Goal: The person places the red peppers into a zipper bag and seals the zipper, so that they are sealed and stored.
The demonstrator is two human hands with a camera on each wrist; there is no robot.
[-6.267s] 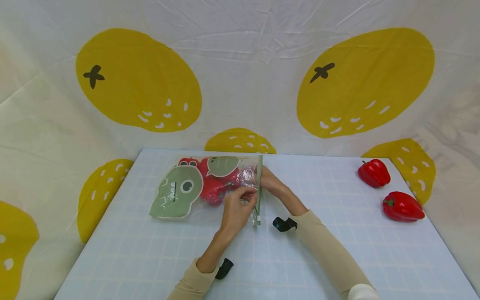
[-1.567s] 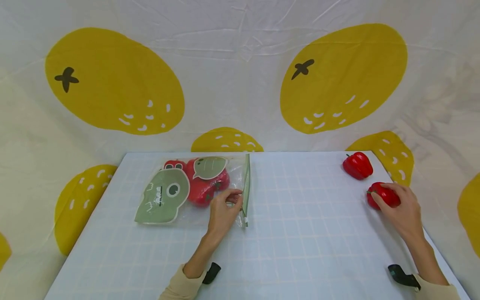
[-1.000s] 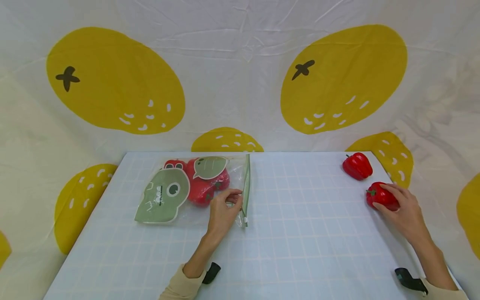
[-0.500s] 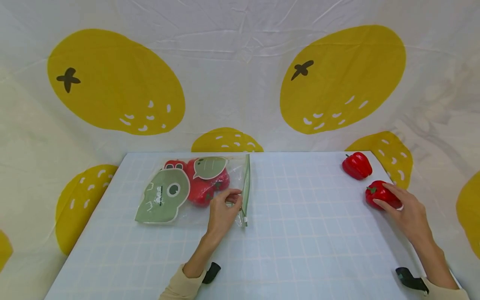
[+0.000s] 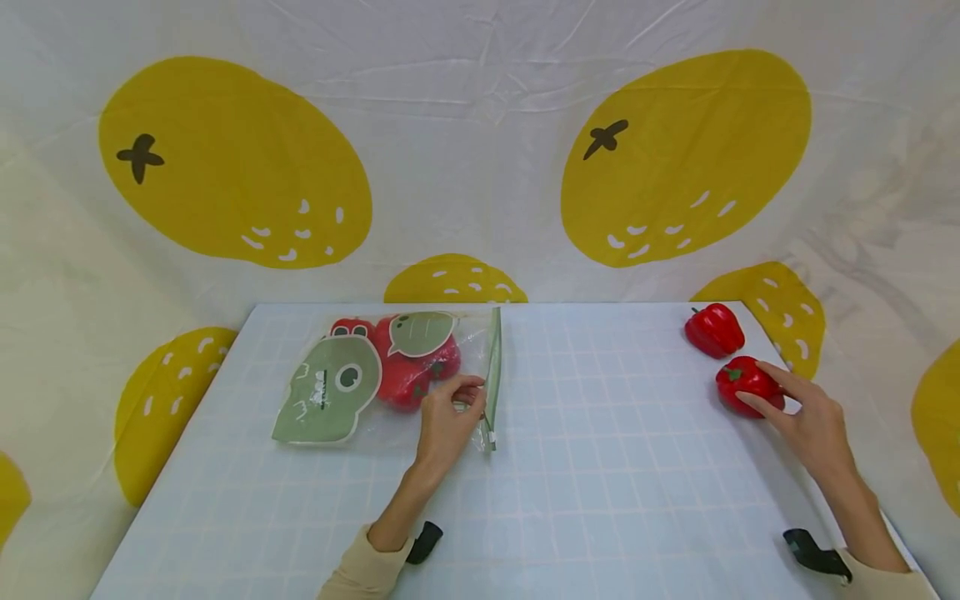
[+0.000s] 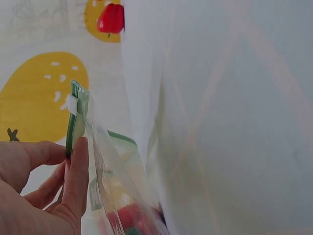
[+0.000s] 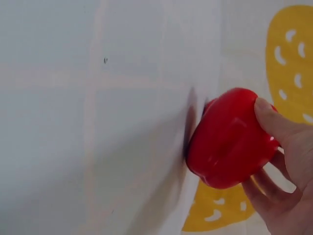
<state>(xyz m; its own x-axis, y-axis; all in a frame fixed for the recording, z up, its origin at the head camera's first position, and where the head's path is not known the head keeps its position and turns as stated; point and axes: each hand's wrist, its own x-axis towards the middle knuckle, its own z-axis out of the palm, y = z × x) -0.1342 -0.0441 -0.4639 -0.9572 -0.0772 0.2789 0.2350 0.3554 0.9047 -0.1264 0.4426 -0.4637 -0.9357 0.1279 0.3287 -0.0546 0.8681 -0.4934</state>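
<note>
A clear zip bag (image 5: 326,404) with a green dinosaur print lies at the left of the table, several red bell peppers (image 5: 405,387) inside it. My left hand (image 5: 450,421) pinches the bag's green zip edge near its mouth; the left wrist view shows that edge (image 6: 73,122) between thumb and fingers, with the white slider just above. On the right, my right hand (image 5: 813,421) grips a red bell pepper (image 5: 746,385) between thumb and fingers. In the right wrist view this pepper (image 7: 230,142) is very close to the tabletop; whether it touches cannot be told.
Another red bell pepper (image 5: 715,331) lies on the table just behind the gripped one, near the far right corner. The pale checked table (image 5: 600,467) ends at a hanging cloth (image 5: 465,167) printed with yellow fruit.
My right hand came out of the bag's mouth, went right and took hold of the nearer pepper. Lately that pepper has shifted slightly left and back. My left hand has kept its pinch.
</note>
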